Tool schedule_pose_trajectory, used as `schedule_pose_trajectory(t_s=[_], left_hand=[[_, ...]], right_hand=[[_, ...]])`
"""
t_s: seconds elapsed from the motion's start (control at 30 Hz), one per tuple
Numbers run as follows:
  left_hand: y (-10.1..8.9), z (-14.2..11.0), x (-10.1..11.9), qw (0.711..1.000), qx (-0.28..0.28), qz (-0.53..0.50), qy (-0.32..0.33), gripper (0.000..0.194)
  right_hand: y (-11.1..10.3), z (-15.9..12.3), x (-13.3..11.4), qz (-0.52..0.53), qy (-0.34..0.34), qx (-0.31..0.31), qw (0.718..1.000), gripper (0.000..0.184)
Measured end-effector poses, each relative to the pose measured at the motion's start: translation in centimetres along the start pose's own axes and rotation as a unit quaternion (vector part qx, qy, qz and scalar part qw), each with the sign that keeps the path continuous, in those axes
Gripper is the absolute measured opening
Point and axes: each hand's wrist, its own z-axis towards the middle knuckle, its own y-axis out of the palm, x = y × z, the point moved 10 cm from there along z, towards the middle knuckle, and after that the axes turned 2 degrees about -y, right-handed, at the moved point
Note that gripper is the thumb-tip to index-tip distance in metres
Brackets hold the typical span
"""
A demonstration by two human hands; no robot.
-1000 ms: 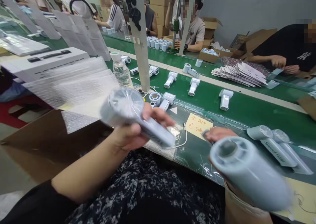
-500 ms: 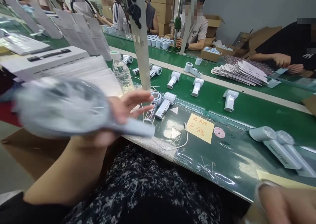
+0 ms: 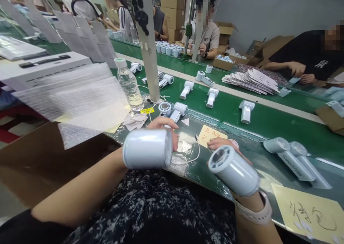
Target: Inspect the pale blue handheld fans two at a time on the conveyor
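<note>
Left fan head [image 3: 147, 149], now turned side-on, lies over the left wrist; left hand [image 3: 167, 126] has fingers spread. Right fan head [image 3: 233, 170] and right hand [image 3: 225, 143] have come in from lower right, above the bench [image 3: 252, 152]. Handles hidden; cannot tell either grip.

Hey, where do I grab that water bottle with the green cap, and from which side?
I'd wrap a hand around the bottle's round body, below the green cap, from the near side. It stands upright, with the post close on its right and bubble wrap on its left.
</note>
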Motion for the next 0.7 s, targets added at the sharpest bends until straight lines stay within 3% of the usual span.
schedule_pose_trajectory(t_s=[0.07, 0.17, 0.33, 0.5, 0.7], left_hand=[[1.8, -0.3, 0.1, 0.997, -0.074, -0.019, 0.025, 0.033], [3.9, -0.7, 0.1, 0.988, -0.141, 0.065, 0.024, 0.023], [4.9, -0.7, 0.7, 0.978, -0.160, 0.131, 0.008, 0.023], [4.8, -1.0, 0.2, 0.983, -0.163, 0.079, 0.022, 0.027], [6.3, -1.1, -0.8, 0.981, -0.178, 0.077, 0.008, 0.054]], right_hand=[[1.4, -0.3, 0.4, -0.022, 0.020, -0.036, 0.999, 0.023], [3.0, -0.8, 0.4, -0.034, 0.053, -0.070, 0.996, 0.022], [3.8, -1.1, -0.7, -0.072, 0.030, -0.077, 0.994, 0.025], [3.5, -1.4, -0.5, -0.074, 0.019, -0.065, 0.995, 0.035], [3.0, -3.1, 0.6, -0.067, 0.026, 0.043, 0.997, 0.069]])
